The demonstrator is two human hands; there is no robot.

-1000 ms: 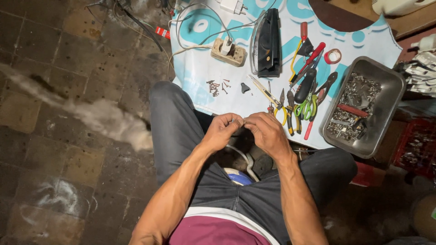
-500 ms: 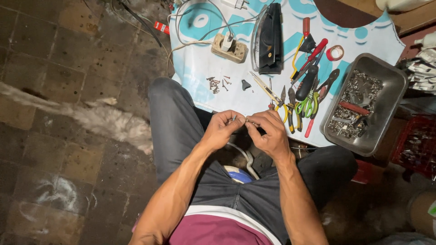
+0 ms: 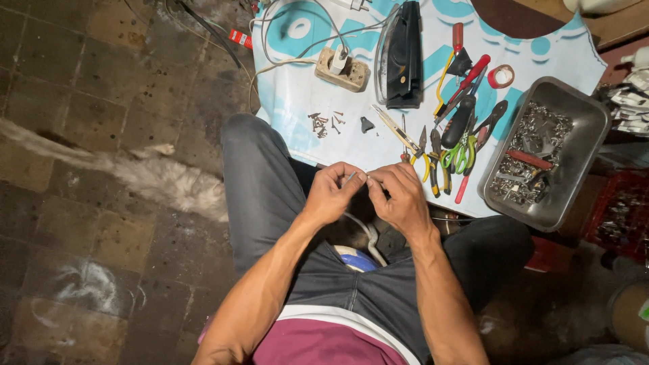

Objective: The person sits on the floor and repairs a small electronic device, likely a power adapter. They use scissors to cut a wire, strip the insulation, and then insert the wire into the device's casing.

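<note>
Pinching a thin wire (image 3: 351, 178), left hand (image 3: 331, 195) and right hand (image 3: 400, 196) close fingertips together.

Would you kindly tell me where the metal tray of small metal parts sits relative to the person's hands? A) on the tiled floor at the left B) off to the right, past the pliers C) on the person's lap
B: the metal tray lies right of both the left hand and right hand, beyond the pliers on the blue-and-white sheet.
</note>
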